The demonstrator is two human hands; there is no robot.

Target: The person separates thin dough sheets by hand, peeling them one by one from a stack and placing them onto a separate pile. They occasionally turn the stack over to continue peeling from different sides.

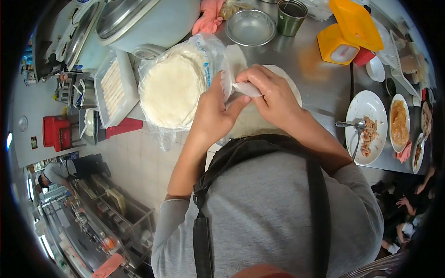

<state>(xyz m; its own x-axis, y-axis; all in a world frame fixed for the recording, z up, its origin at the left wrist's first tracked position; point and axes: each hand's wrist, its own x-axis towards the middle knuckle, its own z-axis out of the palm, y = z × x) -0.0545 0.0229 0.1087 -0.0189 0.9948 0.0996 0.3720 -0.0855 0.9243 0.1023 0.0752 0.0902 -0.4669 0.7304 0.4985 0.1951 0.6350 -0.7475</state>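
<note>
Both hands are raised over the counter, close together in front of my chest. A thin white dough wrapper (235, 59) is pinched between them, its upper part standing up and its lower end folded into a small roll (248, 89). My left hand (214, 110) grips the wrapper's left side with thumb and fingers. My right hand (268, 91) has its fingers curled over the folded end. Partly hidden behind the right hand lies a round pale sheet (282, 76). Left of the hands, a thick stack of round wrappers (170, 88) rests on a clear plastic bag (211, 48).
A white tray (132, 88) of pale rolls stands at left, near large lidded containers (153, 23). Behind are a metal bowl (250, 28), a green cup (291, 19) and a yellow scale (340, 48). At right, an oval plate (354, 111) holds chopped filling and spoons.
</note>
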